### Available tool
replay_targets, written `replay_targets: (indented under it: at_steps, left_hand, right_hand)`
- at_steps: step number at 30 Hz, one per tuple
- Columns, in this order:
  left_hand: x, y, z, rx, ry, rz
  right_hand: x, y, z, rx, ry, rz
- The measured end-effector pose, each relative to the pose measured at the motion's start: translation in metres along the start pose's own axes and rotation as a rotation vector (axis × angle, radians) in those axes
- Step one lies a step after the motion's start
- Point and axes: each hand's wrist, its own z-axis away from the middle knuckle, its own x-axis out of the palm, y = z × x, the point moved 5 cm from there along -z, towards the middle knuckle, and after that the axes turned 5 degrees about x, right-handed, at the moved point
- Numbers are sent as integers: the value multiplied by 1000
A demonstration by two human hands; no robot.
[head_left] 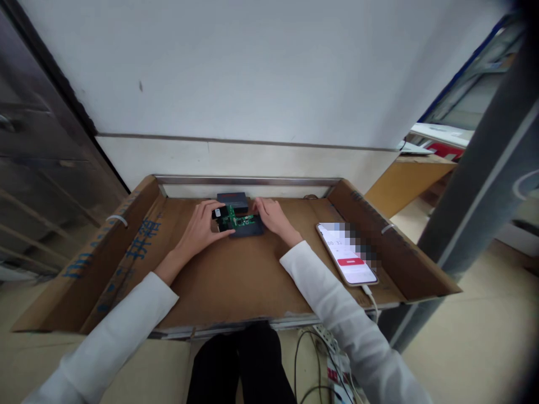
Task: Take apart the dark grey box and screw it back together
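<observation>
Nearly at tray (236, 280) rear: PCB (238, 220)

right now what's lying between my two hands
A green circuit board on a dark case fills the gap between the left hand and the right hand, as the head view shows.

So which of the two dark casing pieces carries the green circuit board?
The nearer piece, between the left hand and right hand, carries it; the farther piece behind lies bare.
</observation>
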Motion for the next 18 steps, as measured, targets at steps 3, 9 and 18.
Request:
replay_targets:
  at_steps: [3, 9, 18]
  left_hand:
    - [-3, 2, 1, 54, 113, 16]
    - [8, -9, 6, -100, 120, 177]
    - [9, 0, 6, -67, 237, 176]
  right_hand:
    - [-3, -8, 2, 4, -30, -287]
    - [-4, -31, 11, -170, -10, -267]
    - [17, -15, 3, -97, -86, 31]
